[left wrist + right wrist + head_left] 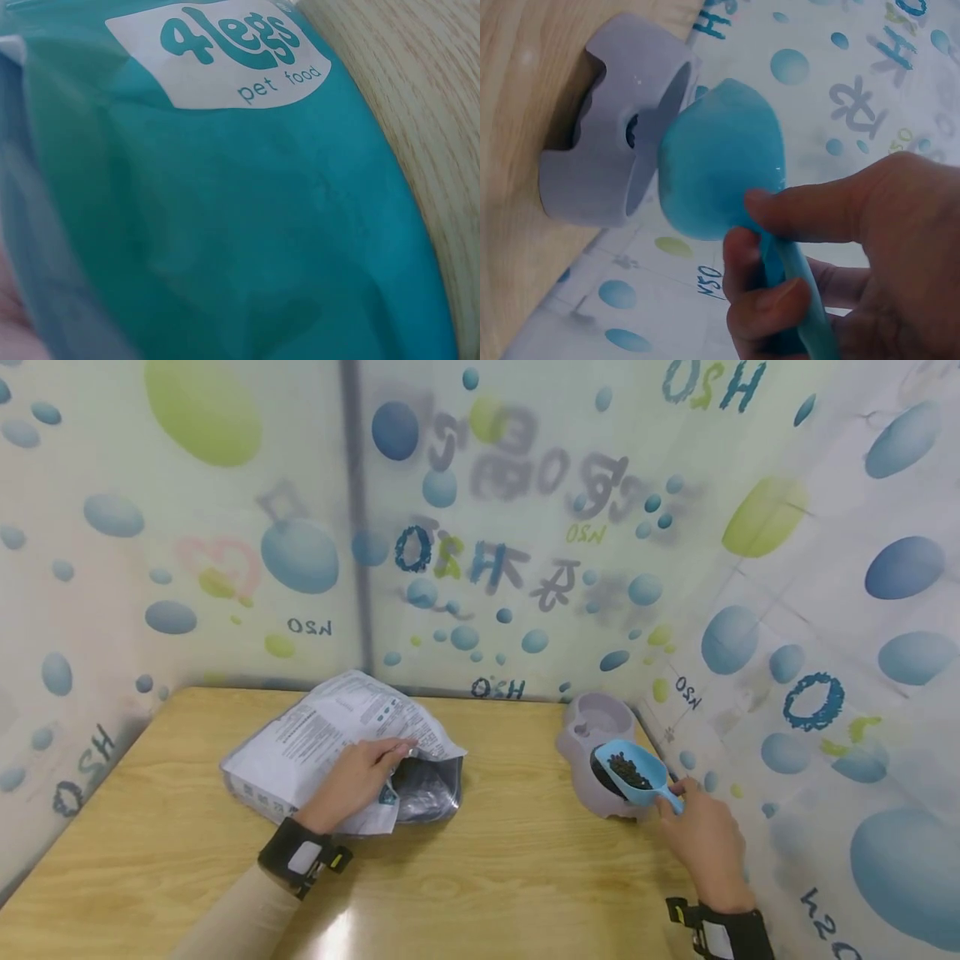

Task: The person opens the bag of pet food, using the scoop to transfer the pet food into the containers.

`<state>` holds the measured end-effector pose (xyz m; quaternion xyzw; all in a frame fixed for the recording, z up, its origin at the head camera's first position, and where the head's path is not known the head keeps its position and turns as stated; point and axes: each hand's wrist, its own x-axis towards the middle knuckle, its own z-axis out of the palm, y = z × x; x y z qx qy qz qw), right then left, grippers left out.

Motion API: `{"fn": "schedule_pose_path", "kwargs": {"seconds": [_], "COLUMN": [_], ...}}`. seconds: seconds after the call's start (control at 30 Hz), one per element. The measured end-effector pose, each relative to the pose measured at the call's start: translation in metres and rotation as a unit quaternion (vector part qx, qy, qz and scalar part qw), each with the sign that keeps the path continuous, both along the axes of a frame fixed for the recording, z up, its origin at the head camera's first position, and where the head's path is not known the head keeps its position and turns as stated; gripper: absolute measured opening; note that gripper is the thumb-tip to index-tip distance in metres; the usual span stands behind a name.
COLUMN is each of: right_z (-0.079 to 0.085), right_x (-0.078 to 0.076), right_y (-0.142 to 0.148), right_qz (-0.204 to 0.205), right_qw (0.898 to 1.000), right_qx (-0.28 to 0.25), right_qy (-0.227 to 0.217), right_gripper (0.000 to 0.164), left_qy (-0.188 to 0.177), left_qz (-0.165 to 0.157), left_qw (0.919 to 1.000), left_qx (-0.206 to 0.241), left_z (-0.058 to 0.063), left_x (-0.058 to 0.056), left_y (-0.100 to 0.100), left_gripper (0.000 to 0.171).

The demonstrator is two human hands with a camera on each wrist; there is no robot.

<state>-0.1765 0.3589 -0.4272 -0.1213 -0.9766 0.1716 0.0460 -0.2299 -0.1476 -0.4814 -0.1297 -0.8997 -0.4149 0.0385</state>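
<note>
Head view: the right hand (703,835) grips a light-blue plastic scoop (643,757) of dark pellets (627,771), slanting forward-left over a lilac plastic double bowl (579,768); the farther left hand (358,781) holds a white foil-lined bag (307,739); left wrist: the bag's teal face (225,195); right wrist: fingers (769,311) clamped round the handle (816,319).

Left grip (354,783) pinched, right grip (705,837) curled
</note>
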Motion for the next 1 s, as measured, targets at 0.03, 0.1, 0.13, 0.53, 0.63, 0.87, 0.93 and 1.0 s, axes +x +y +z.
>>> {"fn": "schedule_pose_path", "kwargs": {"seconds": [0.03, 0.1, 0.13, 0.53, 0.63, 0.87, 0.93, 1.0], "right_z": [0.002, 0.006, 0.007, 0.021, 0.026, 0.036, 0.038, 0.04], "right_x": [0.0, -0.001, -0.001, -0.004, -0.005, -0.009, -0.01, -0.012], "right_y": [0.0, 0.0, 0.0, -0.002, -0.002, -0.004, -0.005, -0.006], "right_qz": [-0.003, -0.009, -0.009, 0.015, 0.026, 0.038, 0.036, 0.033], "right_qw": [1.0, 1.0, 1.0, 0.996, 0.994, 0.99, 0.99, 0.99], "right_qx": [0.006, 0.014, 0.017, 0.068, 0.079, 0.105, 0.111, 0.116], "right_qy": [-0.001, -0.002, -0.001, 0.052, 0.072, 0.088, 0.083, 0.076], "right_gripper": [0.045, 0.044, 0.043, 0.027, 0.021, 0.014, 0.016, 0.017], "left_qy": [0.001, -0.003, -0.004, -0.006, -0.006, -0.015, -0.011, -0.007], "left_qz": [0.0, 0.0, 0.0, -0.003, -0.003, -0.001, -0.001, -0.001], "left_qw": [1.0, 1.0, 1.0, 1.0, 1.0, 0.9999, 0.9999, 1.0], "left_qx": [-0.001, -0.002, -0.003, -0.003, 0.001, 0.002, 0.001, 0.0], "left_z": [0.001, 0.002, 0.002, 0.003, 0.003, -0.001, -0.002, -0.002], "left_x": [0.0, 0.0, 0.0, 0.002, 0.001, 0.0, 0.0, 0.0], "left_y": [0.0, -0.001, -0.001, -0.001, 0.0, -0.001, -0.001, 0.0], "left_gripper": [0.042, 0.042, 0.042, 0.043, 0.044, 0.043, 0.043, 0.043]}}
